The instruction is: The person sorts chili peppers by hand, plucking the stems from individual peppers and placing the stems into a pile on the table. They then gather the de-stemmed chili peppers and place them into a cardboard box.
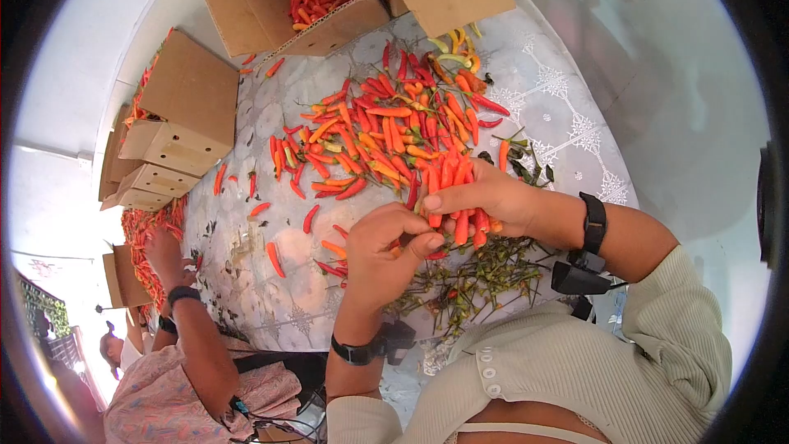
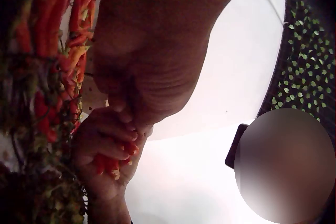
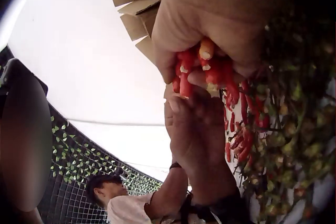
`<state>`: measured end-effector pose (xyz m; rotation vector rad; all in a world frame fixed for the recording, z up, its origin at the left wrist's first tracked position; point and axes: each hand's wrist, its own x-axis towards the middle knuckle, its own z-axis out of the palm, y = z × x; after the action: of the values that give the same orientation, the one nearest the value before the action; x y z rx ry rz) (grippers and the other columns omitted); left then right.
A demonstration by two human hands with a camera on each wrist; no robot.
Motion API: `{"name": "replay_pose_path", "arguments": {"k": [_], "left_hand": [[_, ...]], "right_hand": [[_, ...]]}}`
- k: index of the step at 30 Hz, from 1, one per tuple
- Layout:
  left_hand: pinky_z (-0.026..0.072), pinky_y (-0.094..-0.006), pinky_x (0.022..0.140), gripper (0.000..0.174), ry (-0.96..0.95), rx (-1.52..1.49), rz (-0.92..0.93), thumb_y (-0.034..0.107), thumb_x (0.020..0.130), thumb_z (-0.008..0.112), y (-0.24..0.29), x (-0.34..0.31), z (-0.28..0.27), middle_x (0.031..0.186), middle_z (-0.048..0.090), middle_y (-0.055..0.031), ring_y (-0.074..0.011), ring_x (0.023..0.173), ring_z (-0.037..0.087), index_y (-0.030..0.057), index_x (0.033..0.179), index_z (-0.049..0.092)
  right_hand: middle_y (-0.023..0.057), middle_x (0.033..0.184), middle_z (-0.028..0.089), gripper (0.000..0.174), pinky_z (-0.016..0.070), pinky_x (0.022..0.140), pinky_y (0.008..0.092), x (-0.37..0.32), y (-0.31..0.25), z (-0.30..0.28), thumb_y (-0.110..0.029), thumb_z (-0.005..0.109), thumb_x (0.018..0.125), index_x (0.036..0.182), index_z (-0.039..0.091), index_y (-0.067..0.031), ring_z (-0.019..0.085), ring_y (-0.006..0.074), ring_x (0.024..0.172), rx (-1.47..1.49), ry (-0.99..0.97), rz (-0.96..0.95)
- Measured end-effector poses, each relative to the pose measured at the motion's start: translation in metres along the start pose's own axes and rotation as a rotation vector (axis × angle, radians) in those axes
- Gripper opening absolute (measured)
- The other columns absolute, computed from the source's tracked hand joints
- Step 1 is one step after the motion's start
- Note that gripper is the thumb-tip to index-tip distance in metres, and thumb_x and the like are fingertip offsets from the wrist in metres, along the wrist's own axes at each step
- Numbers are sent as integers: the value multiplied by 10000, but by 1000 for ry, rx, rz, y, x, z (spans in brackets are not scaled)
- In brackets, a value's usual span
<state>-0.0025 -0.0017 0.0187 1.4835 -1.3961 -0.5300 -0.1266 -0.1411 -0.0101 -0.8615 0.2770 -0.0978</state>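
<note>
My right hand [image 1: 503, 197] grips a bunch of red and orange chili peppers [image 1: 462, 226], thumb across the top. Their cut-looking pale ends [image 3: 206, 54] point out of the grip in the right wrist view. Close beside it, my left hand [image 1: 380, 256] has its fingers curled, with thumb and forefinger pinching at the end of one chili in the bunch. Just beyond both hands a loose heap of red and orange chilies [image 1: 353, 140] is spread over the table. Green stems [image 1: 485, 279] lie piled under and in front of my right hand.
Cardboard boxes with chilies stand at the back [image 1: 246, 0] and left [image 1: 185, 107] of the patterned tablecloth [image 1: 575, 131]. Yellowish chilies [image 1: 460, 45] lie near the back box. At the left, another person's hand [image 1: 164, 255] is over more chilies.
</note>
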Motion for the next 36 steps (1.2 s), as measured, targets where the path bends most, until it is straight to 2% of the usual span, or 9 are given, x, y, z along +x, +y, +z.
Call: {"name": "replay_pose_path", "arguments": {"k": [3, 9, 12, 15, 18, 21, 24, 30, 36], "left_hand": [[397, -286, 545, 154, -9, 104, -36, 129, 756, 746, -1, -1, -2, 633, 538, -41, -159, 592, 520, 31, 748, 628], [446, -309, 595, 221, 78, 137, -248, 124, 764, 721, -6, 0, 11, 846, 572, -92, -203, 655, 558, 27, 940, 629], [470, -353, 696, 273, 31, 375, -106, 127, 778, 695, -11, 2, 4, 932, 569, -120, -258, 793, 591, 21, 1014, 608], [446, -397, 840, 313, 144, 536, -82, 134, 788, 675, -22, 1, -2, 1002, 580, -144, -313, 972, 564, 13, 1065, 592], [403, -426, 920, 349, 273, 747, -99, 138, 784, 678, -31, 3, -7, 1106, 566, -172, -344, 1061, 518, 10, 1096, 585], [389, -433, 939, 364, 209, 746, -145, 130, 781, 675, -38, 1, -11, 1173, 545, -182, -357, 1092, 498, 12, 1112, 582], [397, -435, 925, 360, 140, 805, -144, 118, 775, 671, -40, 1, -14, 1136, 559, -174, -356, 1070, 509, 12, 1106, 581], [411, -428, 891, 329, 198, 759, -194, 60, 768, 642, -43, -1, -18, 1074, 575, -171, -357, 1021, 522, 9, 1087, 581], [441, -445, 824, 215, 150, 890, -328, 17, 736, 630, -39, -3, -23, 993, 596, -150, -360, 932, 565, 25, 950, 618]], "right_hand": [[51, 660, 634, 237, 435, 334, 214, -2, -4, 0, -255, 724, 806, 837, 623, -43, 591, 110, 457, -48, 36, -43], [51, 661, 633, 215, 435, 355, 201, 0, -8, -6, -233, 727, 801, 858, 614, -59, 583, 106, 461, -127, 224, -117], [49, 669, 636, 215, 433, 376, 195, 6, -3, -11, -222, 732, 795, 867, 611, -60, 592, 102, 483, -58, 267, -199], [45, 677, 639, 209, 426, 383, 198, 6, -3, -12, -213, 734, 792, 859, 609, -60, 599, 99, 499, -70, 278, -187], [45, 682, 643, 207, 424, 377, 203, 5, -1, -9, -210, 732, 794, 855, 606, -57, 597, 97, 495, -113, 251, -197], [49, 693, 652, 207, 425, 374, 203, 5, 0, -9, -211, 730, 796, 846, 605, -55, 596, 93, 493, -199, 208, -160], [54, 698, 658, 212, 425, 363, 203, 1, -4, -4, -219, 729, 796, 841, 607, -51, 593, 90, 490, -244, 173, -158], [55, 704, 665, 209, 423, 349, 204, 4, -1, -7, -225, 723, 797, 837, 612, -52, 588, 87, 487, -257, 177, -174], [47, 679, 660, 203, 416, 359, 206, 7, 2, -9, -223, 724, 794, 817, 620, -51, 578, 85, 477, -258, 183, -184]]}}
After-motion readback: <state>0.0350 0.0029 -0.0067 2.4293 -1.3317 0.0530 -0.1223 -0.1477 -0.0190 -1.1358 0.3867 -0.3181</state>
